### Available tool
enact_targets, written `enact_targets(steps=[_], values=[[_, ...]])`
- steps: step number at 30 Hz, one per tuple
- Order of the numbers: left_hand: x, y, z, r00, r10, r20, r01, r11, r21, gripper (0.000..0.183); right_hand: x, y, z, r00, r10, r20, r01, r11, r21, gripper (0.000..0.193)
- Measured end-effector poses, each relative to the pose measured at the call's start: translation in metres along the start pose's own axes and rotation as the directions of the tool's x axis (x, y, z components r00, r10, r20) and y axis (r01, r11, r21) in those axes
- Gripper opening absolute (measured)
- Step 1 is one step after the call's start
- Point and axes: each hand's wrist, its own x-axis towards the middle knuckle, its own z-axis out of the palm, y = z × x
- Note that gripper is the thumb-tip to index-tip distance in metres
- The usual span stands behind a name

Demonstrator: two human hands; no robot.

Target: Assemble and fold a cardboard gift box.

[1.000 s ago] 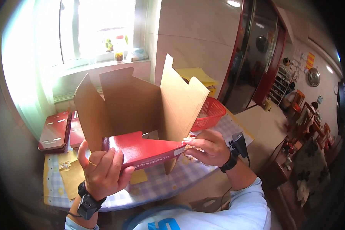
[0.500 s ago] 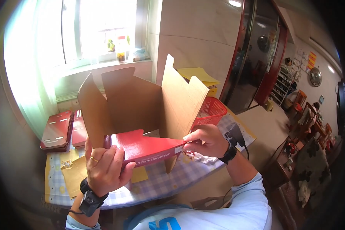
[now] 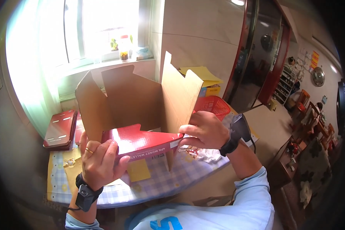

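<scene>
A large cardboard box (image 3: 136,97) stands over the table with brown inner walls upright and notched along their top edges. Its near side is a glossy red panel (image 3: 140,143) with a printed edge. My left hand (image 3: 101,159), wearing a ring, is closed on the panel's left end, fingers on top and thumb lower down. At the opposite corner, my right hand (image 3: 206,131) grips where the red panel meets the right brown wall (image 3: 178,96). Some of its fingers are hidden behind that wall.
Red flat boxes (image 3: 60,128) are stacked at the table's left. A red plastic basket (image 3: 214,106) and yellow sheets (image 3: 203,76) lie behind the right wall. Yellow paper (image 3: 138,170) and crumpled white paper (image 3: 209,154) rest on the checked tablecloth (image 3: 168,182).
My right hand has turned knuckles up and moved its fingers farther round the corner. The right wall leans slightly more inward. My left hand keeps its hold.
</scene>
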Motion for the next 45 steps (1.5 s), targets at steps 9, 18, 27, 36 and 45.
enact_targets(steps=[9,18,27,36,45], values=[[0.007,-0.004,0.002,1.000,0.031,-0.005,-0.030,0.997,0.067,0.035,0.006,-0.019,-0.005,0.964,0.266,-0.021,-0.266,0.964,0.005,0.029],[0.003,0.003,0.006,0.999,0.047,-0.018,-0.045,0.995,0.090,0.036,-0.006,-0.035,0.006,0.891,0.442,-0.107,-0.421,0.890,0.175,0.025],[0.001,0.001,0.005,0.999,0.039,0.006,-0.040,0.995,0.094,0.033,-0.009,-0.034,0.014,0.896,0.343,-0.283,-0.335,0.939,0.078,0.035],[0.001,0.001,0.004,0.999,0.027,0.046,-0.032,0.995,0.092,0.032,-0.011,-0.031,0.010,0.922,0.280,-0.268,-0.293,0.956,-0.009,0.029],[0.001,0.002,0.003,1.000,0.018,0.025,-0.019,0.998,0.060,0.035,-0.008,-0.031,0.009,0.890,0.408,-0.201,-0.377,0.909,0.177,0.026]])
